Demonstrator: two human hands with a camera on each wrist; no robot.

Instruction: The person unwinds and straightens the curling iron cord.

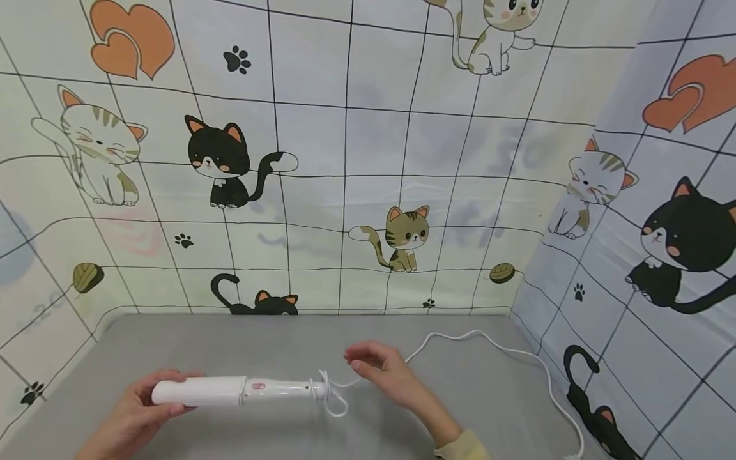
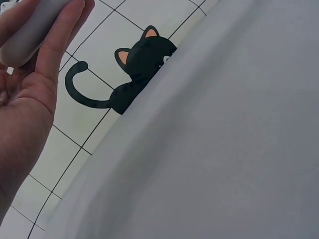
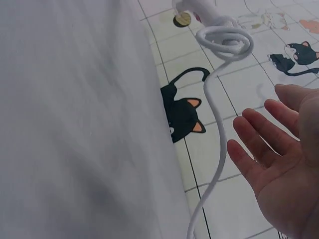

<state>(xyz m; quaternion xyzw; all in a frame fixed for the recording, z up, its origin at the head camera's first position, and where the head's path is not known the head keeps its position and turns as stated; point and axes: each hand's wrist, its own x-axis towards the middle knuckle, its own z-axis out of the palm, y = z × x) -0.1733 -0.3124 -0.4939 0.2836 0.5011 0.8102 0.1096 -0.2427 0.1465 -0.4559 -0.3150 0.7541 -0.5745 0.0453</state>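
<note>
- Right at the front edge, a yellow sleeve (image 1: 464, 447), and out of it reaches the right hand (image 1: 391, 375).
- That hand hangs in the air, palm turned inward, fingers loosely bent and a little apart, thumb away from them — nothing in its grasp.
- Over on the other side, the left hand (image 1: 129, 409) comes up from the lower corner and pinches the wand (image 1: 215, 391) by its thick end, thumb along the near side, fingers behind.
- The wand lies level above the grey table (image 1: 276, 434), pink button (image 1: 258, 386) showing, thin end pointing at the right hand but apart from it.
- Round that thin end loops the white cord (image 1: 480, 331) — it passes just beside the right fingertips, then curves across the table.
- Behind, a cat-print cloth (image 1: 310, 140).
</note>
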